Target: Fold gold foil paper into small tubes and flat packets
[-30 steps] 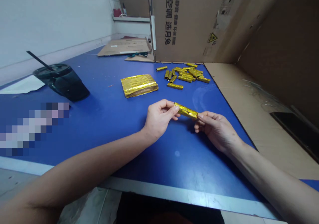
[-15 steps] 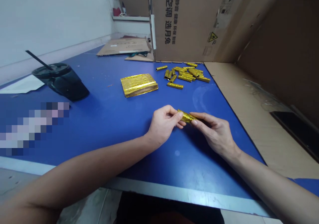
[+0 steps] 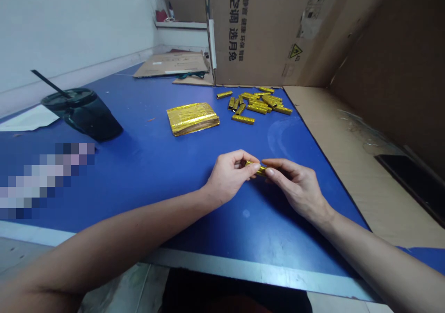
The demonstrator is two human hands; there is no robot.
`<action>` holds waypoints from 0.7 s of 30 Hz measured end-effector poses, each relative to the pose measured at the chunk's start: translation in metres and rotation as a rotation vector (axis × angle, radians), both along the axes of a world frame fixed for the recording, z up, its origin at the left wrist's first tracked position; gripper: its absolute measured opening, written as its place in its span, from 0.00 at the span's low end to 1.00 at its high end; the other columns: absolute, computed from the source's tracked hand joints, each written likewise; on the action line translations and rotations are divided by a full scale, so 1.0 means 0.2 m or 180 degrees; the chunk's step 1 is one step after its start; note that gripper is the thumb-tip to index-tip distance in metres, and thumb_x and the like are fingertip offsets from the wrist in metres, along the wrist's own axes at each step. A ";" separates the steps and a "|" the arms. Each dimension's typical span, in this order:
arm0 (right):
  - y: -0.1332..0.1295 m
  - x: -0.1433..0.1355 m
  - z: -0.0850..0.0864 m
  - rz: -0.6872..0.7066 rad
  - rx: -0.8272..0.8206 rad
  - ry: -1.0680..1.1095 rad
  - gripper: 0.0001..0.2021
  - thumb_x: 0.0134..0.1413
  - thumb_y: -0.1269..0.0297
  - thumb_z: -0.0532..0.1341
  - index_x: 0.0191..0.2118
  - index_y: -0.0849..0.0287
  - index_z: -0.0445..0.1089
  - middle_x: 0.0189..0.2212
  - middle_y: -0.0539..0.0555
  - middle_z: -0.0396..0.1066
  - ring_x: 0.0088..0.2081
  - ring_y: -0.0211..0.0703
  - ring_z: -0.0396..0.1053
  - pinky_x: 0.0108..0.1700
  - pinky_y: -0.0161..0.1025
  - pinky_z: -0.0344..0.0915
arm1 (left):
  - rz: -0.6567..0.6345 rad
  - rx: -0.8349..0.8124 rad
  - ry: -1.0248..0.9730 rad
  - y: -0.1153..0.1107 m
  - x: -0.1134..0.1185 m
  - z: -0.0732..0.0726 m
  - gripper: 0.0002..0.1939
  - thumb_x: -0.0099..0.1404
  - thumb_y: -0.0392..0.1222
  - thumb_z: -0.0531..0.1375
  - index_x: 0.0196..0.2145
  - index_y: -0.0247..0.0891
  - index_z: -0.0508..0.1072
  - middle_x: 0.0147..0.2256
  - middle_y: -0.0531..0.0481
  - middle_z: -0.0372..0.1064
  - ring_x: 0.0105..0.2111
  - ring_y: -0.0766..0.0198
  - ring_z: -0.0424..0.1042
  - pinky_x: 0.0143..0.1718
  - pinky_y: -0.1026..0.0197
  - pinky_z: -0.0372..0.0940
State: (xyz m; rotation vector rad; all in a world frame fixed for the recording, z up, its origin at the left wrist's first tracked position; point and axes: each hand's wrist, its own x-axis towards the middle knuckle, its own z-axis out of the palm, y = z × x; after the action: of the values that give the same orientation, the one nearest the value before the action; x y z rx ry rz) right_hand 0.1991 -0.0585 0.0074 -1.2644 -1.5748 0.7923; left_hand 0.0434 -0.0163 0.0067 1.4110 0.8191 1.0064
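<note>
Between both hands is a small roll of gold foil paper, held just above the blue table near its front middle. My left hand pinches the roll's left end between thumb and fingers. The thumb and fingertips of my right hand close on the right end. Fingers cover much of the roll. Farther off lies a stack of gold foil sheets. To its right, several finished-looking gold foil rolls are scattered in a loose pile, some overlapping.
A dark lidded cup with a straw stands at the left, beside a white sheet. A big cardboard box rises behind the rolls. Flat cardboard lies at the back. Cardboard and a black flat object are on the right.
The foil in my hands has become narrower and more tightly rolled. My left fingers have closed farther over it, and the left hand has shifted slightly right.
</note>
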 end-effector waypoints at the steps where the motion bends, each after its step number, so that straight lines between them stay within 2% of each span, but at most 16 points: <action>1: 0.00 0.00 0.00 0.0026 -0.0039 0.0001 0.09 0.49 0.61 0.59 0.36 0.57 0.72 0.29 0.51 0.73 0.27 0.38 0.67 0.30 0.36 0.63 | -0.0011 0.0026 0.0027 0.00 0.00 0.00 0.07 0.52 0.39 0.60 0.29 0.32 0.69 0.23 0.53 0.67 0.23 0.71 0.66 0.26 0.67 0.63; 5: 0.00 -0.01 0.01 0.0059 0.0022 -0.0181 0.07 0.50 0.62 0.59 0.32 0.58 0.73 0.26 0.51 0.72 0.27 0.38 0.66 0.31 0.35 0.62 | -0.0010 -0.0086 -0.0014 0.00 0.00 -0.01 0.08 0.53 0.39 0.60 0.29 0.32 0.68 0.23 0.53 0.67 0.23 0.72 0.66 0.26 0.67 0.62; 12: -0.01 -0.01 0.01 0.0069 -0.0192 -0.0104 0.08 0.50 0.60 0.58 0.32 0.58 0.72 0.24 0.50 0.70 0.24 0.36 0.64 0.28 0.34 0.60 | 0.0001 0.0056 0.0109 0.00 0.00 0.00 0.05 0.52 0.38 0.59 0.25 0.32 0.69 0.21 0.54 0.65 0.21 0.73 0.63 0.25 0.68 0.59; 17: -0.01 -0.02 0.00 0.0001 -0.0118 -0.0222 0.08 0.50 0.61 0.58 0.29 0.58 0.71 0.22 0.49 0.69 0.24 0.36 0.63 0.27 0.34 0.59 | 0.0041 -0.0086 0.0185 0.01 0.01 0.00 0.06 0.52 0.39 0.59 0.24 0.33 0.68 0.21 0.54 0.65 0.21 0.73 0.62 0.24 0.68 0.59; 21: -0.01 -0.01 0.00 0.0066 -0.0310 -0.0174 0.09 0.51 0.60 0.57 0.30 0.59 0.69 0.21 0.48 0.67 0.22 0.35 0.62 0.25 0.33 0.59 | 0.0062 -0.0066 0.0223 0.00 0.01 0.00 0.07 0.52 0.39 0.60 0.22 0.33 0.68 0.20 0.54 0.65 0.20 0.73 0.62 0.24 0.68 0.59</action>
State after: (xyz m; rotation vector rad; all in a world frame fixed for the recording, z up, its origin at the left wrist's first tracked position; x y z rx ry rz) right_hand 0.1962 -0.0598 0.0064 -1.3518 -1.6119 0.8630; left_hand 0.0445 -0.0155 0.0061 1.4298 0.8937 0.9650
